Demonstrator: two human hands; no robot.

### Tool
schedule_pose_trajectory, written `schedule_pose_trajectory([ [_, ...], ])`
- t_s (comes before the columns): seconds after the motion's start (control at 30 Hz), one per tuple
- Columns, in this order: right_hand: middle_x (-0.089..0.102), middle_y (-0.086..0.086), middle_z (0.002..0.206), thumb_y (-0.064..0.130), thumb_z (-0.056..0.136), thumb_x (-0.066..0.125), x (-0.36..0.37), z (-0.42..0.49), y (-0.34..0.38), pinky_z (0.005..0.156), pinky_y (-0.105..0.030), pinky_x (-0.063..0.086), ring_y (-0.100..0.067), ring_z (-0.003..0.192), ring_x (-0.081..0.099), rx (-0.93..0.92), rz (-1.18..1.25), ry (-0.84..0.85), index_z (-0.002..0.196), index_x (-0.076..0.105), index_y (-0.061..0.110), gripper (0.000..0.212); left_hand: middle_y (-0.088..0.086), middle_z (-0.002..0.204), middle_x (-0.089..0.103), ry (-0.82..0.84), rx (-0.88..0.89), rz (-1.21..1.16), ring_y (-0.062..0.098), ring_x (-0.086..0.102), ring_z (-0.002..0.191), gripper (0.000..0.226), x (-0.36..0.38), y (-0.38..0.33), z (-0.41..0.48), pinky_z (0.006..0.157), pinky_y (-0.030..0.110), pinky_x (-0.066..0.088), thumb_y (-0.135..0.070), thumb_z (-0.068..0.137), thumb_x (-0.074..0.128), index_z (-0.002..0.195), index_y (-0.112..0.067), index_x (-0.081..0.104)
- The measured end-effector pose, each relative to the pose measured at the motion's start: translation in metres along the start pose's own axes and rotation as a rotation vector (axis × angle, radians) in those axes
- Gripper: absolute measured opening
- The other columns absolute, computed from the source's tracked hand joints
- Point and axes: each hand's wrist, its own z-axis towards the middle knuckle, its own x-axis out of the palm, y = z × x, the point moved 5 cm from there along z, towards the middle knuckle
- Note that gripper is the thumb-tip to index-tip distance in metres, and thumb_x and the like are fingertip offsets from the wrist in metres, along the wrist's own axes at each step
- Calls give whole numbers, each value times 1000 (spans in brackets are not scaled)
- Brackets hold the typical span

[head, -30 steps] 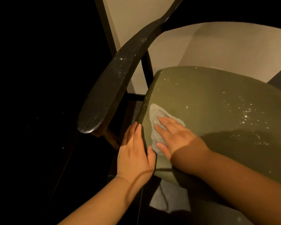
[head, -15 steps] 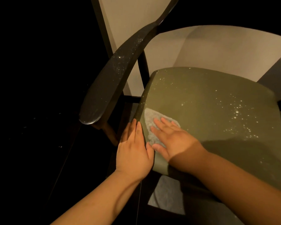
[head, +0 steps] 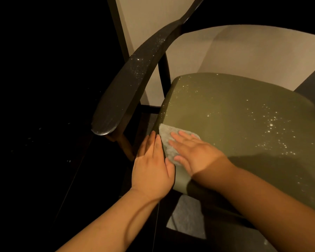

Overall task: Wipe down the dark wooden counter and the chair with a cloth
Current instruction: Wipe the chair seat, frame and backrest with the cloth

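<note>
Hands: right hand (head: pixel 195 155) flat, fingers spread, pressing cloth (head: pixel 166 137) onto near-left corner of chair seat (head: pixel 235 115); left hand (head: pixel 151 170) flat, fingers straight, against the seat's left edge. White specks (head: pixel 273 128) dot the seat's right side and the armrest (head: pixel 127 88) at left. Risk: wiping may sweep specks over the edge to the floor.

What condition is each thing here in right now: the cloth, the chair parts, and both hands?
cloth: spread flat on the seat's near left corner, under the right hand.
chair seat: dotted with bright specks, thickest on its right side.
chair armrest: dusted with pale specks on top.
left hand: fingers straight, resting against the seat's left edge.
right hand: flat, pressing the cloth.
</note>
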Motion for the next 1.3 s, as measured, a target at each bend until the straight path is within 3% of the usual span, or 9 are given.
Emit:
schedule_pose_trajectory([
  [0.13, 14, -1, 172, 40, 110, 35, -27, 36, -22, 129, -36, 9, -18, 159, 6, 91, -51, -129, 163, 25, 21, 57, 23, 160, 41, -8, -10, 35, 31, 33, 153, 80, 2, 2, -1, 130, 36, 18, -41, 93, 45, 156, 6, 36],
  [0.27, 21, -4, 170, 29, 113, 30, -17, 42, -13, 128, -29, 5, -20, 159, 12, 65, -21, -142, 161, 32, 17, 49, 21, 166, 32, 28, -21, 43, 30, 25, 157, 81, 2, 2, -9, 130, 38, 18, -44, 96, 39, 160, 4, 28],
  [0.4, 53, -8, 153, 36, 103, 33, 8, 4, 13, 122, -42, 16, -21, 146, 40, -152, 63, -193, 142, 60, 14, 53, 19, 170, 24, 50, -9, 56, 30, 19, 159, 79, 6, 4, -35, 130, 40, 16, -46, 100, 33, 163, 2, 23],
  [0.47, 53, -8, 152, 37, 102, 35, 9, 6, 11, 121, -41, 18, -23, 145, 42, -188, 55, -162, 142, 61, 13, 53, 19, 169, 25, 49, 20, 80, 28, 18, 159, 77, 6, 8, -44, 130, 38, 13, -44, 102, 34, 162, 2, 24],
  [0.57, 47, -8, 157, 30, 108, 38, -4, 40, 8, 127, -36, 21, -22, 151, 34, -190, 18, -133, 146, 56, 11, 46, 19, 168, 28, 44, 48, 115, 26, 18, 158, 76, 5, 12, -48, 131, 36, 10, -42, 102, 38, 162, 3, 26],
  [0.73, 62, -16, 133, 26, 110, 43, -17, 91, 5, 116, -36, 35, -28, 140, 45, -63, -31, -154, 116, 67, 5, 32, 16, 170, 24, 62, 28, 94, 24, 16, 159, 76, 2, 11, -49, 130, 36, 7, -45, 102, 36, 163, 0, 24],
  [0.93, 50, 0, 155, 33, 110, 40, -1, 29, 23, 125, -30, 23, -14, 149, 36, -250, 64, -124, 146, 57, 20, 42, 11, 164, 38, 76, 53, -28, 23, 19, 158, 72, -4, 15, -49, 130, 38, 17, -44, 101, 42, 160, -3, 34],
  [1.17, 69, -13, 124, 16, 104, 46, -13, 118, 16, 121, -33, 29, -26, 132, 55, -23, -79, -98, 122, 69, 8, 30, 6, 172, 21, 51, 5, -47, 11, 4, 158, 78, -6, 17, -61, 127, 26, 2, -48, 101, 45, 165, -9, 25],
  [1.3, 65, -4, 106, 30, 107, 44, -10, 69, 36, 98, -38, 45, -24, 109, 60, -187, -29, -185, 104, 70, 11, 32, 5, 165, 37, 60, 4, -101, 17, 24, 156, 72, -16, 20, -62, 128, 23, 8, -46, 98, 49, 160, -10, 39],
])
